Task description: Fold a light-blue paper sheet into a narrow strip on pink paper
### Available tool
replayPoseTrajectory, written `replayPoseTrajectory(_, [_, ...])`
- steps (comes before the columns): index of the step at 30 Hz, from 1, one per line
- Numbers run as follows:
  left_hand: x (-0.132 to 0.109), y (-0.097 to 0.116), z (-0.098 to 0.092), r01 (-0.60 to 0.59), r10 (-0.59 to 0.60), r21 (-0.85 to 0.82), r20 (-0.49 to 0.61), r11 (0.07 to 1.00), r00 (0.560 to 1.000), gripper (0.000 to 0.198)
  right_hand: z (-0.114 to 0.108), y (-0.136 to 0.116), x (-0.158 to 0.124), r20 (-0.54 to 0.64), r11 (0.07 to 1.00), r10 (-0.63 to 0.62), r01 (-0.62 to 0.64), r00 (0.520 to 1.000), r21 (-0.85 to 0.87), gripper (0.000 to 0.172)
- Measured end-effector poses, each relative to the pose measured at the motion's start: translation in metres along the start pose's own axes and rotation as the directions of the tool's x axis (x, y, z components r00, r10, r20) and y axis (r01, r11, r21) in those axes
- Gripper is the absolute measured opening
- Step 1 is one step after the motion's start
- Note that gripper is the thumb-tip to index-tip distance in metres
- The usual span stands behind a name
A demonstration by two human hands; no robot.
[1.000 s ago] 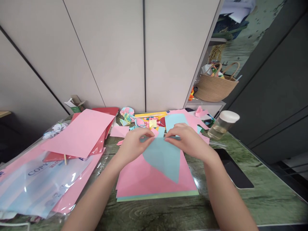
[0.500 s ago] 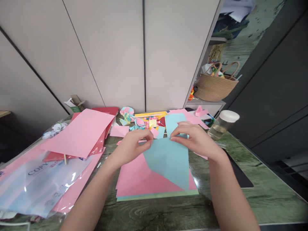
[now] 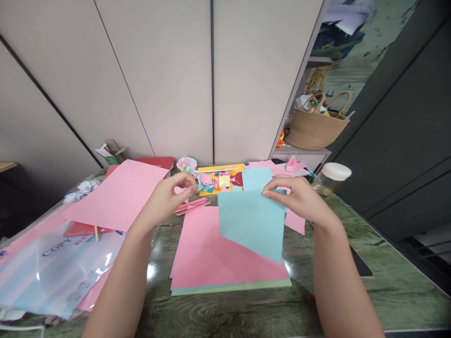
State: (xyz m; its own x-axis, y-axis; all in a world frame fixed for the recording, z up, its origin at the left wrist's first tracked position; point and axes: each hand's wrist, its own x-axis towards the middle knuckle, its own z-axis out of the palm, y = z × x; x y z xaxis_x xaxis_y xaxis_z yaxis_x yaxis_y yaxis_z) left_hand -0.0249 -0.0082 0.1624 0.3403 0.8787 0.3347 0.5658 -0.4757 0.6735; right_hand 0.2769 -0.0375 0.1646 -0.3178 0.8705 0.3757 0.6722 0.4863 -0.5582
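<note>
My right hand (image 3: 294,195) pinches the top right part of a light blue sheet of paper (image 3: 252,220) between thumb and fingers. This sheet has a slanted lower edge and lies over or hovers above a stack of larger sheets with pink paper (image 3: 204,258) on top; which one I cannot tell. Off to the left, my left hand (image 3: 171,197) is away from the blue sheet, its thumb and fingertips closed together. It is close to a pink and blue paper flower (image 3: 205,181); whether it holds anything small is unclear. Folded pink paper strips (image 3: 192,205) lie beside it.
On the left are a pink sheet (image 3: 120,195) and a clear plastic paper wrapper (image 3: 59,272). A yellow tray (image 3: 211,169) with beads stands at the back. Another blue piece (image 3: 256,177) lies behind my right hand. A lidded jar (image 3: 331,177) stands right, below a woven basket (image 3: 315,129).
My left hand has let go of the blue sheet and moved left toward the paper flowers. My right hand has shifted slightly right, carrying the sheet with it.
</note>
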Motion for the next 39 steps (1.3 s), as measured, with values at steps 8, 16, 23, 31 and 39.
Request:
replayPoseTrajectory(8, [-0.008, 0.025, 0.032, -0.066, 0.067, -0.015, 0.056, 0.998, 0.996, 0.01, 0.016, -0.011, 0.006, 0.049, 1.0, -0.001, 0.001, 0.999, 0.016, 0.012])
replayPoseTrajectory(16, [-0.023, 0.04, 0.045, -0.173, 0.16, 0.186, 0.081, 0.967, 0.984, 0.008, 0.034, -0.035, 0.004, -0.007, 0.949, -0.29, 0.287, 0.957, -0.131, 0.008])
replayPoseTrajectory(23, [-0.024, 0.043, 0.049, -0.376, 0.351, 0.26, 0.141, 0.889, 0.926, 0.013, 0.041, -0.043, 0.004, 0.072, 0.949, -0.312, 0.313, 0.947, -0.014, 0.013])
replayPoseTrajectory(31, [-0.024, 0.04, 0.028, -0.336, 0.315, 0.21, 0.127, 0.918, 0.94, 0.018, 0.023, -0.029, 0.001, 0.082, 0.974, -0.214, 0.206, 0.973, 0.098, 0.015])
replayPoseTrajectory(39, [-0.023, 0.021, -0.013, -0.173, 0.177, 0.134, -0.014, 0.976, 0.984, 0.014, -0.002, 0.0, -0.005, 0.081, 0.994, -0.05, 0.042, 0.995, 0.099, 0.01])
